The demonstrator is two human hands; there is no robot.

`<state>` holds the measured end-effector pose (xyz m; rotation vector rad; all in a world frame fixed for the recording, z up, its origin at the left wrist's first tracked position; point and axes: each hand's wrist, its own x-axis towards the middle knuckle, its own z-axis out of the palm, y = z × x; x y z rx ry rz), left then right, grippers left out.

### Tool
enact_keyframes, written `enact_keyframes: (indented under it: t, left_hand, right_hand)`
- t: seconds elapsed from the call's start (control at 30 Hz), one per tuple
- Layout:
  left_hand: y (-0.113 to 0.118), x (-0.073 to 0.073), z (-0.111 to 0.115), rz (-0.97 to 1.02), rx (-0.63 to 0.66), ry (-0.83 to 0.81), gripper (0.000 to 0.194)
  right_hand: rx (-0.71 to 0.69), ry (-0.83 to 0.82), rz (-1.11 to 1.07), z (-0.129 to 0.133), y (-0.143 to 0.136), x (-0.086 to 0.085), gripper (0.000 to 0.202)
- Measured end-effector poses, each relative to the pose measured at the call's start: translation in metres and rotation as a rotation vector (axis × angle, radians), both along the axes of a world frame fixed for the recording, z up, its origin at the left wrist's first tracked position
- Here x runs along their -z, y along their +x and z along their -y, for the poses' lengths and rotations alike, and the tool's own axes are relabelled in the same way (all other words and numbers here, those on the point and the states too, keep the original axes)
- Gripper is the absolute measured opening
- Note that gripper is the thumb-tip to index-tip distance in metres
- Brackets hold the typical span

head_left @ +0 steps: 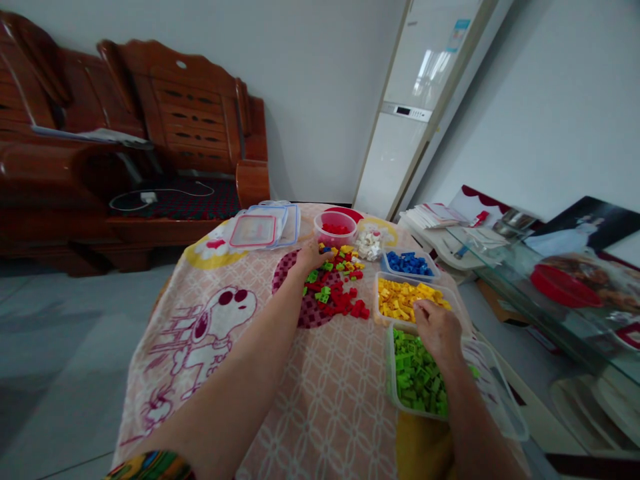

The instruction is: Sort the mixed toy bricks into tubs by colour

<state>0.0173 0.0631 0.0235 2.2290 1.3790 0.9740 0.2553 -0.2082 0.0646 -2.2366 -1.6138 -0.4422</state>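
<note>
My left hand [311, 257] reaches to the far side of a loose pile of mixed toy building bricks [341, 299], mostly red with some green and yellow. Its thumb and fingers are apart at the pile's edge; the fingertips are partly hidden. My right hand [440, 330] is closed, fingers pressed together, at the near edge of a clear box of yellow bricks [397, 299]. Whatever those fingers hold is hidden. Just below that wrist stands a box of green bricks [417, 373]. Blue bricks [409, 263] fill another box behind the yellow one.
A pink round tub [318, 223] holding red bricks stands at the back, beside a heap of white bricks [370, 245]. Box lids [254, 231] lie stacked at the back left. Another clear lid [515, 413] lies at the right. A glass shelf [520, 280] borders the table there.
</note>
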Motion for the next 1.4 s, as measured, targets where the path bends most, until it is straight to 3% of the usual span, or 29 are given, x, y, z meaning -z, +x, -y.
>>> enact_keyframes:
  t: [0.13,0.23,0.5,0.67,0.97,1.2,1.4]
  left_hand:
    - [-0.001,-0.006,0.014,-0.173,-0.014,-0.073,0.038]
    - [-0.004,-0.009,0.028,-0.22,0.093,-0.057,0.03]
    - [-0.014,-0.018,0.041,-0.113,0.328,-0.136,0.018]
    - [-0.023,-0.023,0.04,-0.049,0.398,-0.197,0.014]
    - [-0.016,-0.027,0.046,-0.012,0.141,0.002,0.038]
    - [-0.008,-0.01,0.047,-0.176,0.21,-0.011,0.033]
    - [-0.02,-0.013,0.041,-0.092,0.252,-0.025,0.037]
  right_hand:
    - [0.026,-0.047,0.005,-0.002,-0.004,-0.001,0.027]
    - [0.062,-0.096,-0.017,-0.003,-0.006,-0.002,0.025]
    - [0.065,-0.117,-0.019,-0.003,-0.007,-0.001,0.024]
    - [0.06,-0.122,-0.01,-0.003,-0.008,0.001,0.025]
    - [0.011,-0.063,-0.003,0.0,-0.002,0.009,0.027]
    - [-0.009,-0.062,-0.005,-0.002,-0.002,0.01,0.027]
    - [-0.022,-0.042,0.005,-0.001,-0.003,0.01,0.027]
